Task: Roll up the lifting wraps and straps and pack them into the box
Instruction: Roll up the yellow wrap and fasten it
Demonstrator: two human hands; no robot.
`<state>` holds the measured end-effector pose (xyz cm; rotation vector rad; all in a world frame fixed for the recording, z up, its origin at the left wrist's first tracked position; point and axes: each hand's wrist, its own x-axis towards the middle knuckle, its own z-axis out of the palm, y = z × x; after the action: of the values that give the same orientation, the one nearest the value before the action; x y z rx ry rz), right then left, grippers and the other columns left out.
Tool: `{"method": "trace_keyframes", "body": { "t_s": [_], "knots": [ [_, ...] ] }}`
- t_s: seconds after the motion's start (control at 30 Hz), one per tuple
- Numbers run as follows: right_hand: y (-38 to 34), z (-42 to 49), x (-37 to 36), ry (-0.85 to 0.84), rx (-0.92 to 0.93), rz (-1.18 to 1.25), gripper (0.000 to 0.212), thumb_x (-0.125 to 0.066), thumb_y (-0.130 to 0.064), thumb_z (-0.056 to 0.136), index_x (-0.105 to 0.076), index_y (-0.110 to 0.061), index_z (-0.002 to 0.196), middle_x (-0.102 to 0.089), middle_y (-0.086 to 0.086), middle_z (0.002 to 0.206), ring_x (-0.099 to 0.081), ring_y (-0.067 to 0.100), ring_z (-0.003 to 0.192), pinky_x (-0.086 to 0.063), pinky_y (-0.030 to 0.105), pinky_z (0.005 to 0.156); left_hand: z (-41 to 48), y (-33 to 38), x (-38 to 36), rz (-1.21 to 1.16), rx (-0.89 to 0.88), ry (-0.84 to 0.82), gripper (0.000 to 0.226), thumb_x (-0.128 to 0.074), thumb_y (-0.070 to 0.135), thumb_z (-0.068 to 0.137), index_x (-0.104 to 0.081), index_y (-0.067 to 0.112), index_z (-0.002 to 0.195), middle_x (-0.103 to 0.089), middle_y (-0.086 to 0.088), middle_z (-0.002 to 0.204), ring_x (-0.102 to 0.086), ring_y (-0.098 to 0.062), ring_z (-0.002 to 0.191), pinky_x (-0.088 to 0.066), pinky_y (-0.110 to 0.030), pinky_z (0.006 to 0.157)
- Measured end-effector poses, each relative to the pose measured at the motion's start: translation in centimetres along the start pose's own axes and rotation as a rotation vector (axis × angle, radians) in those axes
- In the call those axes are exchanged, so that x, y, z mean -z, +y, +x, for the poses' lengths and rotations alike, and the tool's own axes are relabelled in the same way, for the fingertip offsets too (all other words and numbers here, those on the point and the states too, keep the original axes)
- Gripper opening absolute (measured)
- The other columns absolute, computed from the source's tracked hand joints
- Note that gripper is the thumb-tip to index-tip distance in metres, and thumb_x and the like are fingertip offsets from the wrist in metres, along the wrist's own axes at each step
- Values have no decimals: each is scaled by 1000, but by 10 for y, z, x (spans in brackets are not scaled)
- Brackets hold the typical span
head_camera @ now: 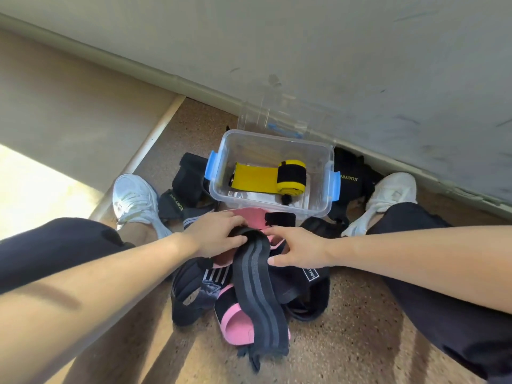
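Right in front of the box point(277, 137), on the speckled floor point(346, 345), both hands are down on the grey striped wrap point(257, 286). Left hand point(219, 235) has its fingers curled over the rolled-up end of it, gripping that roll at the side nearest the box. Right hand point(300, 252) comes in from the other side, fingers reaching out fairly straight, fingertips at the roll and thumb against the band's edge: a flat touch, not a grip. The loose length of the grey wrap trails away from the box, towards the person, frayed tail at the end.

Under it, look, a pink wrap point(249, 217) with a black patch, lying up against the box's front wall, and a heap of black straps point(191, 295) further back from the box.

Inside the box: one yellow wrap point(257, 178), half rolled, black band round the roll, flat tail spread along the bottom. Blue latches hang open on both ends. Behind the box the clear lid point(277, 115) leans on the wall. More black gear sits left of the box point(185, 176) and right of it point(352, 180), with a white shoe point(135, 200) beyond each pile.
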<state>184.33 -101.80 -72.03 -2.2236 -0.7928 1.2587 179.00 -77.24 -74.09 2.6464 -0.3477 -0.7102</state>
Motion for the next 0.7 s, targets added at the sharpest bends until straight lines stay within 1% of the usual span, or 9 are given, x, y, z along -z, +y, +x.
{"method": "trace_keyframes", "body": {
  "t_s": [0.1,0.17,0.23,0.3,0.37,0.43,0.5,0.6,0.7],
  "knots": [
    [-7,2,10,224,27,19,41,-70,-28,93,-63,-19,132,-66,-11,99,-61,7,84,-52,23,83,3,2,8,20,-4,65,60,-38,68,87,-64,31,127,-66,12,123,-61,-12,112,-51,-38,91],
    [-7,5,28,370,28,52,28,-69,-20,94,-69,-17,122,-64,-13,89,-62,10,81,-54,28,80,5,2,15,-17,-17,238,51,-40,61,89,-67,29,119,-69,13,109,-64,-10,98,-55,-39,82],
    [-5,13,50,466,14,47,24,-69,-17,94,-70,-16,118,-66,-9,88,-61,12,79,-54,32,81,9,1,21,-66,-46,419,37,-47,47,93,-68,26,114,-68,14,95,-63,-7,84,-56,-38,70],
    [-2,22,69,511,-9,11,22,-68,-17,94,-70,-16,117,-69,-5,91,-60,10,77,-50,30,79,14,-1,23,-64,-66,544,33,-48,39,92,-71,23,111,-64,15,87,-60,-8,78,-53,-34,64],
    [2,33,85,559,-52,-15,24,-68,-16,94,-70,-15,118,-71,-2,95,-62,13,83,-51,33,84,19,-3,20,-48,-64,588,33,-50,38,91,-74,21,106,-60,13,84,-56,-11,77,-50,-34,64],
    [10,47,95,559,-141,-41,36,-69,-14,93,-65,-12,129,-70,6,113,-65,21,102,-53,38,96,23,-6,13,-56,-52,603,31,-54,38,91,-76,21,103,-60,8,85,-55,-14,77,-49,-35,67],
    [19,65,101,499,-282,-70,54,-72,-16,91,-53,-10,140,-62,12,133,-61,28,118,-52,41,102,26,-8,6,-74,-42,642,31,-53,39,91,-77,21,99,-59,5,84,-53,-16,75,-45,-35,68],
    [29,89,99,439,-429,30,63,-71,-12,91,-42,-11,147,-56,14,138,-56,31,122,-52,42,102,29,-9,3,-110,-44,671,31,-52,40,91,-77,21,94,-57,4,81,-51,-17,72,-42,-34,66],
    [33,100,93,568,-369,111,65,-61,5,88,-44,-13,148,-56,13,138,-56,30,123,-52,44,103,29,-10,3,-126,-70,689,29,-52,39,92,-76,21,93,-56,4,80,-49,-16,70,-42,-35,65]
  ]
}}
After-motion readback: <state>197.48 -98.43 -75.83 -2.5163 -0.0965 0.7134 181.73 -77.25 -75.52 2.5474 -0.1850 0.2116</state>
